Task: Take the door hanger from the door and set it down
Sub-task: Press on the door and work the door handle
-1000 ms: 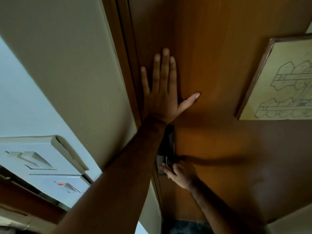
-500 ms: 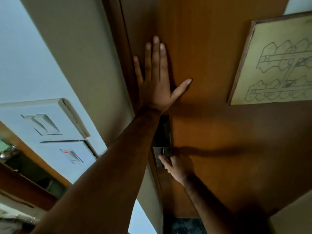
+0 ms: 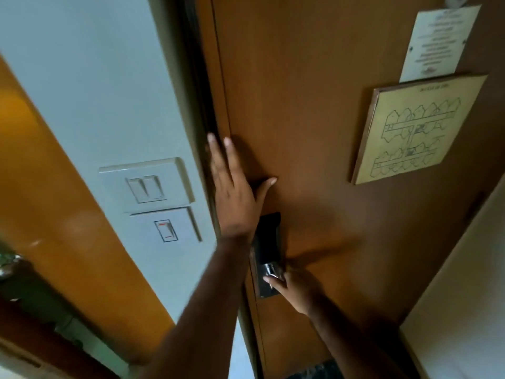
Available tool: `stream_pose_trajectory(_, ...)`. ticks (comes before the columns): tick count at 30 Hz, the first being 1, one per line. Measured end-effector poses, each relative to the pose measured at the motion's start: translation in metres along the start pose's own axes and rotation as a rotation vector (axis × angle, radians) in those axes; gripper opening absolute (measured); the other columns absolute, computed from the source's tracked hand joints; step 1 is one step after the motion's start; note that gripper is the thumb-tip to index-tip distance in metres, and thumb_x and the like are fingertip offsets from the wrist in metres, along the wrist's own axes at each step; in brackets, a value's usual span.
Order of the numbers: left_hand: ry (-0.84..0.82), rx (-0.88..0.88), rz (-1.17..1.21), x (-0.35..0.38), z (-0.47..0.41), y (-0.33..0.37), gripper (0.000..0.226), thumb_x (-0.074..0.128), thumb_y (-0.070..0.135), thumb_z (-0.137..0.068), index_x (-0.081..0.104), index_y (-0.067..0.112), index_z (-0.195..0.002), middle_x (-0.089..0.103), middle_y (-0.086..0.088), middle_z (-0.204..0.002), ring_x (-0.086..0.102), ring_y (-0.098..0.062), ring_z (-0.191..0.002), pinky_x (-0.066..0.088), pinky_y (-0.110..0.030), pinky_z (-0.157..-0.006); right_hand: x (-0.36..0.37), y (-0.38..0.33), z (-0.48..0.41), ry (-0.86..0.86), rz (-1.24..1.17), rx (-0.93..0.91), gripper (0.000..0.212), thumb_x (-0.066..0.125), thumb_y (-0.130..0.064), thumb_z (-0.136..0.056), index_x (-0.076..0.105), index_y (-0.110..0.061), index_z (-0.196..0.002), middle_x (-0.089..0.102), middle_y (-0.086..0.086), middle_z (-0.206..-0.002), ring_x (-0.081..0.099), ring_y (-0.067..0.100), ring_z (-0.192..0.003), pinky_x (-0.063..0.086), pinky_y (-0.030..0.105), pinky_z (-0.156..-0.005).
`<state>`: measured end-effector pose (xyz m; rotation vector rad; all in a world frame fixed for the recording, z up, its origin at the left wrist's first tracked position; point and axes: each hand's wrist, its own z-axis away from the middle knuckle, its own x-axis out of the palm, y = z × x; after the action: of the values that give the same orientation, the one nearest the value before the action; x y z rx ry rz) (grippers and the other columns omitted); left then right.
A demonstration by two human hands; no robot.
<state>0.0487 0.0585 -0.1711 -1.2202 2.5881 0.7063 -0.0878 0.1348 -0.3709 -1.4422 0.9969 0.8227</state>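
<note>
On door (image 3: 314, 119): left hand (image 3: 232, 198) flat, fingers spread, holding nothing; right hand (image 3: 296, 289) curled at handle (image 3: 270, 269), grip unclear; hanger unseen.

Two bare forearms, no sleeves, watch or bands in view. Left hand (image 3: 232, 195) broad and flat-backed, long fingers with pale, short nails, thumb toward 3 o'clock. Right hand (image 3: 296, 289) smaller in frame, toward 5 o'clock of the left, knuckles rounded, fingertips partly hidden. No rings visible on either.
</note>
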Motion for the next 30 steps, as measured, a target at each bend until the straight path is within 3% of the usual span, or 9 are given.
stream_pose_trajectory(3, -0.133, -0.447, 0.36, -0.016, 0.032, 0.019, 0.129, 0.082, 0.061, -0.084, -0.003, 0.02, -0.172, 0.009, -0.007, -0.181, 0.008, -0.018, -0.166, 0.02, -0.045, -0.136, -0.016, -0.001, 0.031, 0.058, 0.127, -0.033, 0.096, 0.01, -0.092, -0.084, 0.066, -0.02, -0.116, 0.072, 0.0, -0.113, 0.068, 0.013, -0.099, 0.054, 0.022, -0.084)
stream_pose_trajectory(6, -0.204, -0.698, 0.638, -0.035, 0.07, 0.036, 0.119, 0.074, 0.07, -0.087, 0.004, 0.027, -0.173, 0.019, 0.001, -0.18, 0.022, -0.02, -0.166, 0.029, -0.053, -0.134, -0.034, -0.01, 0.067, -0.014, 0.335, -0.04, 0.103, 0.014, -0.082, -0.089, 0.052, -0.006, -0.148, 0.052, 0.019, -0.156, 0.048, 0.036, -0.145, 0.038, 0.044, -0.12)
stream_pose_trajectory(8, -0.201, -0.724, 0.743, -0.048, 0.092, 0.047, 0.115, 0.051, 0.092, -0.085, 0.005, 0.034, -0.172, 0.017, 0.006, -0.181, 0.021, -0.017, -0.166, 0.028, -0.051, -0.135, -0.051, -0.015, 0.093, 0.021, 0.341, -0.011, 0.099, 0.029, -0.079, -0.092, 0.05, -0.004, -0.152, 0.047, 0.022, -0.16, 0.042, 0.04, -0.15, 0.037, 0.048, -0.122)
stream_pose_trajectory(11, -0.252, -0.823, 0.902, -0.068, 0.11, 0.057, 0.116, 0.027, 0.105, -0.077, 0.008, 0.039, -0.171, 0.015, 0.011, -0.181, 0.017, -0.015, -0.167, 0.021, -0.047, -0.136, -0.103, -0.021, 0.124, 0.211, 0.406, -0.012, 0.073, 0.074, -0.058, -0.087, 0.071, 0.001, -0.13, 0.068, 0.025, -0.137, 0.061, 0.044, -0.133, 0.057, 0.052, -0.101)
stream_pose_trajectory(14, -0.362, -1.02, 1.051, -0.085, 0.122, 0.072, 0.105, 0.025, 0.094, -0.083, 0.008, 0.041, -0.171, 0.017, 0.01, -0.18, 0.018, -0.02, -0.167, 0.018, -0.048, -0.137, -0.182, -0.039, 0.132, 0.468, 0.472, -0.142, 0.075, 0.067, -0.046, -0.098, 0.051, 0.006, -0.149, 0.047, 0.029, -0.157, 0.043, 0.044, -0.147, 0.042, 0.054, -0.115)
stream_pose_trajectory(18, -0.391, -0.951, 1.045, -0.108, 0.141, 0.096, 0.089, 0.025, 0.074, -0.098, 0.006, 0.028, -0.173, 0.013, 0.002, -0.182, 0.015, -0.022, -0.168, 0.017, -0.051, -0.137, -0.282, -0.096, 0.137, 0.614, 0.686, -0.421, 0.087, 0.054, -0.057, -0.105, 0.024, -0.001, -0.164, 0.021, 0.021, -0.172, 0.017, 0.036, -0.161, 0.021, 0.052, -0.13)
stream_pose_trajectory(22, -0.452, -0.803, 0.978, -0.123, 0.164, 0.114, 0.079, 0.031, 0.06, -0.109, 0.004, 0.021, -0.173, 0.008, -0.001, -0.182, 0.009, -0.019, -0.168, 0.012, -0.033, -0.132, -0.332, -0.154, 0.145, 0.637, 1.043, -0.661, 0.087, 0.031, -0.065, -0.11, 0.013, -0.001, -0.166, 0.013, 0.02, -0.175, 0.007, 0.031, -0.163, 0.01, 0.049, -0.132)
stream_pose_trajectory(27, -0.503, -0.716, 0.954, -0.143, 0.193, 0.138, 0.111, 0.029, 0.093, -0.091, -0.002, 0.024, -0.172, 0.01, 0.0, -0.182, 0.014, -0.019, -0.167, 0.02, -0.044, -0.136, -0.36, -0.178, 0.161, 0.546, 1.282, -0.768, 0.086, 0.025, -0.064, -0.111, 0.011, 0.001, -0.165, 0.012, 0.023, -0.174, 0.01, 0.034, -0.162, 0.011, 0.05, -0.132)
stream_pose_trajectory(30, -0.541, -0.601, 0.95, -0.15, 0.215, 0.151, 0.111, 0.028, 0.097, -0.088, -0.006, 0.032, -0.171, 0.008, 0.005, -0.181, 0.017, -0.015, -0.166, 0.028, -0.046, -0.135, -0.373, -0.169, 0.181, 0.499, 1.372, -0.722, 0.088, 0.024, -0.066, -0.11, 0.014, 0.002, -0.164, 0.016, 0.024, -0.173, 0.014, 0.036, -0.161, 0.016, 0.052, -0.131)
